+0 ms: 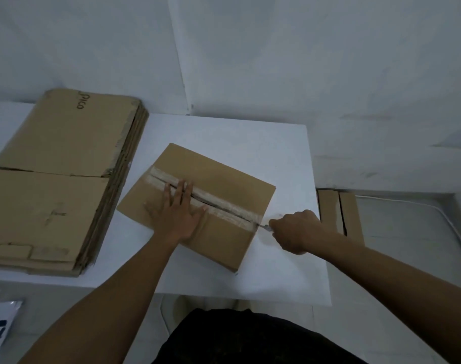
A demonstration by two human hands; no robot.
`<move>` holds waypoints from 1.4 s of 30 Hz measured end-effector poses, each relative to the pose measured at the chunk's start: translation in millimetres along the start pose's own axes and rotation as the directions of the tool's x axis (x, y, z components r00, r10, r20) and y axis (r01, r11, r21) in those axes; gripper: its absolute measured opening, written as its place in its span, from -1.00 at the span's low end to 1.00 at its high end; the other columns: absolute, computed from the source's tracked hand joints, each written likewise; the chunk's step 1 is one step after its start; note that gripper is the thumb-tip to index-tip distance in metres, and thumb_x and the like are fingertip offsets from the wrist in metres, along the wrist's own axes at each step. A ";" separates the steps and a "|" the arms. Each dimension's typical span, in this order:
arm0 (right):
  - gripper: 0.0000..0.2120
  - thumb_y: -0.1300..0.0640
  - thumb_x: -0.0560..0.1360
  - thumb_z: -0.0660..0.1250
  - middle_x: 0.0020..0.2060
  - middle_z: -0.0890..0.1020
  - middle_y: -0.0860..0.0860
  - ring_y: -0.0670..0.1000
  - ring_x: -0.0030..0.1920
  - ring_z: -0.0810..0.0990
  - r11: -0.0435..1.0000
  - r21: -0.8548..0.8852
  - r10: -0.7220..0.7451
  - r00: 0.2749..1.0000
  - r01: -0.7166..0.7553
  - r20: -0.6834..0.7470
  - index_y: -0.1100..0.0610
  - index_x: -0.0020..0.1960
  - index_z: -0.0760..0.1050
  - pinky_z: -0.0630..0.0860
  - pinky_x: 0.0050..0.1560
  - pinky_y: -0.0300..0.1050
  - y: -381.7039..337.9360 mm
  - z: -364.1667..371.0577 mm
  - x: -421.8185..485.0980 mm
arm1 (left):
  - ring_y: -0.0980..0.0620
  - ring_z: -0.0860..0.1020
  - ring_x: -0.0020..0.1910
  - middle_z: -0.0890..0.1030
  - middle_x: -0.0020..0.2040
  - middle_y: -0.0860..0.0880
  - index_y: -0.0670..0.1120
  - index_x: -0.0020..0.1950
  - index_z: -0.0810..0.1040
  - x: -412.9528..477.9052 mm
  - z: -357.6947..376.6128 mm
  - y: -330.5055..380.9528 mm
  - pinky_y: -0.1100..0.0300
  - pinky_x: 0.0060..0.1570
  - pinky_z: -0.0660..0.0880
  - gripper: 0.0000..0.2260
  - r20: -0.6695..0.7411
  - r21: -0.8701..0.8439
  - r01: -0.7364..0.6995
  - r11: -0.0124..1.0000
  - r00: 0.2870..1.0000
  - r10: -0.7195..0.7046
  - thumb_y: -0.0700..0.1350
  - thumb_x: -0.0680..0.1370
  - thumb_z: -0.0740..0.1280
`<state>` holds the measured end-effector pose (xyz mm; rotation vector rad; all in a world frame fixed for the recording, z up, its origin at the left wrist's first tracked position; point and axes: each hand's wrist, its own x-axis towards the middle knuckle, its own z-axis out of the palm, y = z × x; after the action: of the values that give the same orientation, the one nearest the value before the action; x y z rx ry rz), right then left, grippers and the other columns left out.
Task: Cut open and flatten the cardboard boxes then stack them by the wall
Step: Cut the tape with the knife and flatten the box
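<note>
Cutting box at desk centre. My left hand lies flat on it, fingers spread, gripping nothing. My right hand clenches knife at 4 o'clock end of seam; seam runs to 10 o'clock, right hand nearer.

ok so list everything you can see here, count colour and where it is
taped cardboard box: one, brown, middle of the table
stack of flattened cardboard boxes: one stack, brown, left part of the table
flat-topped table: one, white, against the wall
cardboard pieces: count unclear, brown, floor right of the table
metal-bladed cutter: one, silvery, at the box's seam
thin cable: one, white, floor far right
left hand: flat on the box
right hand: grips the cutter
</note>
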<state>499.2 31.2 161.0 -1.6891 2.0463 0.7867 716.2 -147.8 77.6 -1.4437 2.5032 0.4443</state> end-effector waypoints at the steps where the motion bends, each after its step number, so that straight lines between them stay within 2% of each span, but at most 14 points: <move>1: -0.75 0.07 0.65 0.09 0.06 0.61 0.00 0.08 -0.01 0.62 1.000 0.006 0.002 1.000 -0.002 -0.015 0.00 0.29 0.41 0.29 -0.18 -0.09 1.5 2.4 -2.4 | -0.05 -0.32 0.58 -0.29 0.60 0.15 0.15 0.61 -0.27 -0.1 -0.4 1.0 -0.53 0.38 -0.18 -0.26 0.004 0.000 0.004 1.000 1.000 -0.004 0.46 0.52 -0.19; 5: -0.77 0.06 0.64 0.15 -0.06 0.61 -0.02 0.03 -0.19 0.56 1.000 -0.003 0.024 0.999 -0.024 -0.031 0.03 0.21 0.51 0.27 -0.28 -0.15 9.0 24.2 -10.8 | -0.11 -0.34 0.58 -0.32 0.60 0.11 0.10 0.61 -0.28 0.4 -3.8 6.0 -0.52 0.38 -0.18 -0.27 0.041 -0.013 0.024 1.000 0.999 -0.023 0.41 0.57 -0.13; 7: -0.75 0.00 0.67 0.11 -0.05 0.60 0.01 0.03 -0.18 0.55 0.989 0.130 0.057 0.996 -0.065 0.070 0.08 0.18 0.50 0.36 -0.21 -0.11 16.5 43.6 -16.0 | -0.13 -0.32 0.58 -0.27 0.62 0.03 -0.01 0.63 -0.19 -1.5 -6.6 13.4 -0.47 0.41 -0.20 -0.25 0.015 -0.109 0.018 0.994 1.000 -0.016 0.37 0.60 -0.05; 8: -0.73 -0.03 0.68 0.08 -0.07 0.58 0.02 0.03 -0.18 0.55 0.961 0.257 0.066 0.990 -0.097 0.127 0.10 0.13 0.48 0.40 -0.20 -0.10 19.6 52.9 -18.5 | -0.12 -0.30 0.58 -0.23 0.63 -0.02 -0.07 0.64 -0.13 -2.2 -9.7 19.6 -0.44 0.44 -0.21 -0.25 -0.003 -0.161 0.003 0.987 1.000 -0.003 0.33 0.61 0.00; 10: -0.72 -0.05 0.69 0.09 -0.10 0.60 0.03 0.03 -0.17 0.60 0.789 0.590 0.077 0.980 -0.171 0.181 0.12 0.06 0.45 0.48 -0.19 -0.08 20.3 69.2 -24.0 | -0.12 -0.26 0.60 -0.17 0.64 -0.10 -0.15 0.62 -0.03 -0.5 -17.1 38.7 -0.35 0.48 -0.21 -0.28 -0.021 -0.197 -0.075 0.978 0.997 0.072 0.25 0.63 0.12; 13: -0.72 -0.04 0.69 0.12 -0.14 0.68 0.07 -0.01 -0.22 0.67 0.389 0.906 0.134 0.983 -0.166 0.123 0.14 0.08 0.47 0.57 -0.15 -0.07 6.1 87.0 -26.1 | -0.12 -0.24 0.60 -0.13 0.64 -0.11 -0.14 0.61 0.07 8.8 -28.1 81.7 -0.26 0.52 -0.21 -0.34 -0.003 -0.118 -0.240 0.964 0.971 0.241 0.19 0.64 0.17; 17: -0.65 -0.08 0.70 0.07 -0.31 0.67 0.06 -0.02 -0.36 0.64 0.002 0.998 0.207 0.976 -0.066 0.064 0.16 0.06 0.48 0.51 -0.21 -0.15 -18.8 88.4 -25.7 | -0.15 -0.32 0.58 -0.18 0.64 -0.06 -0.09 0.62 0.06 19.5 -36.9 142.1 -0.28 0.50 -0.16 -0.32 0.060 -0.055 -0.337 0.940 0.938 0.340 0.26 0.62 0.13; 19: -0.61 -0.08 0.70 0.05 -0.33 0.66 0.10 0.02 -0.39 0.61 -0.170 0.984 0.225 0.970 -0.052 0.090 0.19 0.01 0.49 0.53 -0.21 -0.12 -27.3 85.7 -26.1 | -0.21 -0.32 0.57 -0.19 0.64 -0.06 -0.05 0.63 0.00 27.6 -38.5 162.5 -0.36 0.47 -0.12 -0.25 0.138 0.050 -0.327 0.944 0.938 0.317 0.32 0.59 0.14; 22: -0.62 -0.04 0.70 0.05 -0.33 0.65 0.14 0.04 -0.39 0.59 -0.320 0.947 0.254 0.958 -0.044 0.130 0.20 -0.04 0.49 0.53 -0.22 -0.10 -38.2 86.4 -24.2 | -0.25 -0.26 0.58 -0.18 0.63 -0.11 0.00 0.64 -0.11 41.2 -37.7 174.8 -0.39 0.47 -0.15 -0.09 0.293 0.257 -0.292 0.921 0.932 0.214 0.48 0.49 0.11; 24: -0.63 -0.02 0.70 0.06 -0.34 0.64 0.12 0.03 -0.42 0.59 -0.352 0.935 0.248 0.960 -0.033 0.127 0.19 -0.07 0.48 0.53 -0.29 -0.15 -45.4 89.5 -20.5 | -0.22 -0.15 0.60 -0.16 0.63 -0.19 -0.02 0.64 -0.16 42.9 -35.8 175.8 -0.30 0.51 -0.19 -0.08 0.351 0.334 -0.339 0.879 0.911 0.218 0.44 0.50 0.15; 27: -0.67 0.01 0.69 0.09 -0.33 0.64 0.09 0.01 -0.43 0.56 -0.375 0.927 0.249 0.961 -0.020 0.122 0.15 -0.11 0.48 0.51 -0.37 -0.18 -50.9 93.8 -13.3 | -0.19 -0.08 0.61 -0.15 0.63 -0.17 -0.03 0.64 -0.18 40.1 -35.4 179.0 -0.24 0.53 -0.14 -0.13 0.350 0.308 -0.343 0.887 0.908 0.229 0.30 0.54 0.24; 31: -0.69 0.00 0.68 0.09 -0.29 0.64 0.08 0.00 -0.40 0.55 -0.366 0.930 0.268 0.954 -0.026 0.132 0.16 -0.06 0.49 0.47 -0.39 -0.21 -50.3 89.5 -3.5 | -0.15 -0.03 0.61 -0.13 0.64 -0.14 -0.03 0.63 -0.20 41.0 -33.1 176.0 -0.24 0.53 -0.12 -0.16 0.334 0.338 -0.361 0.869 0.910 0.247 0.30 0.55 0.17; 36: -0.64 -0.08 0.70 0.06 -0.21 0.59 0.06 0.00 -0.30 0.56 -0.244 0.970 0.287 0.954 -0.017 0.089 0.17 0.03 0.46 0.48 -0.30 -0.18 -48.4 84.3 3.2 | -0.15 0.06 0.60 -0.06 0.64 -0.12 -0.03 0.63 -0.18 43.3 -32.4 169.5 -0.22 0.54 -0.05 -0.21 0.315 0.336 -0.411 0.847 0.897 0.311 0.31 0.58 0.09; 42: -0.63 -0.08 0.70 0.05 -0.23 0.57 0.09 0.03 -0.28 0.50 -0.146 0.989 0.351 0.936 0.014 0.039 0.16 -0.04 0.44 0.47 -0.21 -0.05 -54.3 87.7 3.7 | -0.18 0.08 0.59 -0.05 0.64 -0.13 -0.06 0.64 -0.17 44.9 -28.7 168.2 -0.22 0.54 -0.03 -0.23 0.307 0.351 -0.416 0.839 0.897 0.317 0.31 0.60 0.04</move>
<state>545.6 76.7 80.9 -0.4594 1.9268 -1.0211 546.9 -114.8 114.6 -0.7044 2.4765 0.1221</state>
